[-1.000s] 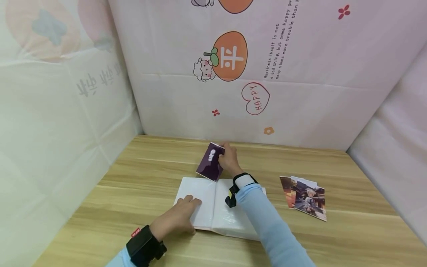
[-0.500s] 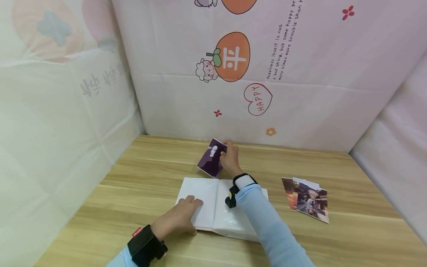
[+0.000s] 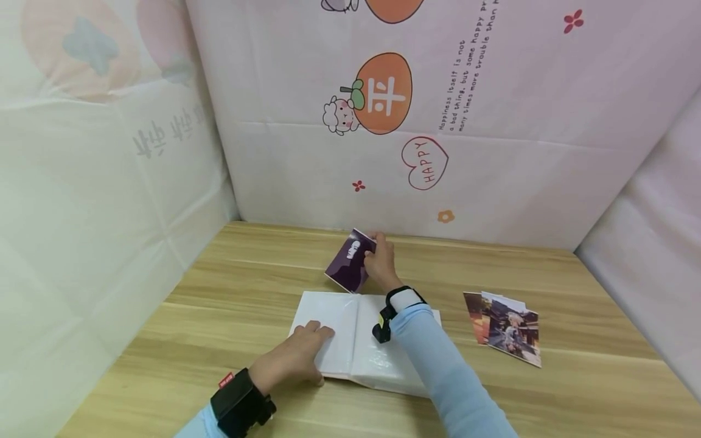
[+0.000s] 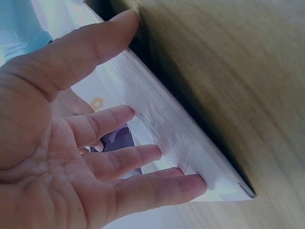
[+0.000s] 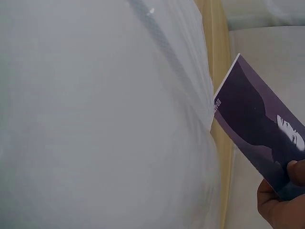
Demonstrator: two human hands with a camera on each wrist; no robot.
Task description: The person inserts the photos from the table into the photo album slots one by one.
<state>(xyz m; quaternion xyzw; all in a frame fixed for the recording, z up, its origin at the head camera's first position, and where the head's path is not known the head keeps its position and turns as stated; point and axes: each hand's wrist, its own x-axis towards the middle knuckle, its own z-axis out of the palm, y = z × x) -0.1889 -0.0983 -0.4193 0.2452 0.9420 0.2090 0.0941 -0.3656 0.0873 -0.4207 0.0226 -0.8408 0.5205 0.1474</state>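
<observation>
My right hand (image 3: 382, 264) pinches a dark purple photo card (image 3: 349, 263) by its right side, with the thumb on its printed face. The card is tilted just beyond the far edge of an open white photo album (image 3: 383, 368). A pale profile figure shows on the card (image 5: 248, 109) in the right wrist view. My left hand (image 3: 292, 356) rests on the album's left page near its front edge. In the left wrist view the left hand's fingers (image 4: 138, 191) lie fairly straight on the clear plastic page, with the thumb stretched out past the album's edge.
Several overlapping photos (image 3: 513, 331) lie on the wooden table (image 3: 219, 304) to the right of the album. White printed sheeting (image 3: 306, 170) walls off the back and both sides. The right forearm in its light blue sleeve (image 3: 449, 371) crosses over the album's right page.
The purple photo card has lifted slightly away from the album, and its tilt has shifted a little in the right hand. The left hand stays on the album. The head view has shifted slightly.
</observation>
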